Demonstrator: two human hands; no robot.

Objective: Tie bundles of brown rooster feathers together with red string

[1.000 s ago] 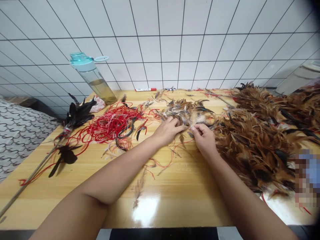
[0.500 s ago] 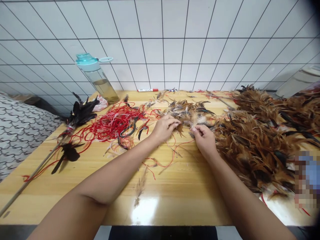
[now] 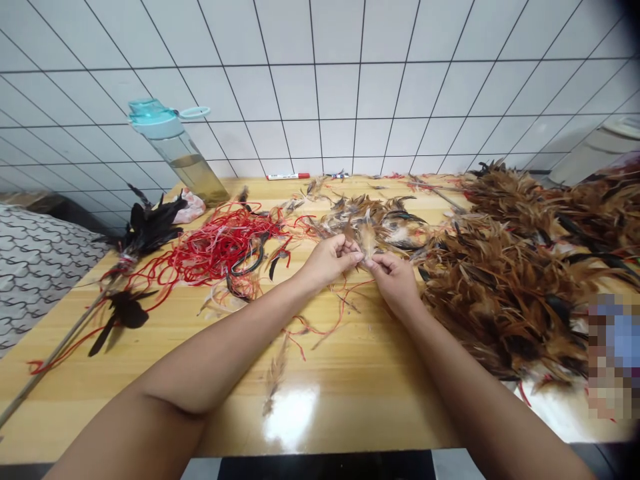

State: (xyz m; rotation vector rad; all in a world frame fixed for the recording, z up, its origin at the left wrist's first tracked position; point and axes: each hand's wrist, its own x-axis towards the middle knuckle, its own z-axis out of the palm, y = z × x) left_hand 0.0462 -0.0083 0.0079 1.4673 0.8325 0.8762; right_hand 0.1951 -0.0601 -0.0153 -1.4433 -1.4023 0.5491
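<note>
Both hands meet at the middle of a glossy wooden table (image 3: 350, 380). My left hand (image 3: 327, 261) and my right hand (image 3: 393, 277) each pinch the base of a small brown feather (image 3: 369, 239) that stands up between their fingertips. Just behind the hands lies a small heap of loose brown feathers (image 3: 380, 217). A tangle of red string (image 3: 215, 247) with dark scissors (image 3: 250, 260) in it lies to the left of my left hand.
A large pile of brown feathers (image 3: 520, 267) covers the table's right side. A thin stick with black feathers (image 3: 145, 230) bound to it lies at the left. A teal-capped water bottle (image 3: 177, 153) and a red marker (image 3: 287, 177) stand by the tiled wall.
My hands have drawn together. The right hand moved left to meet the left hand, and both now pinch one feather lifted from the small heap.
</note>
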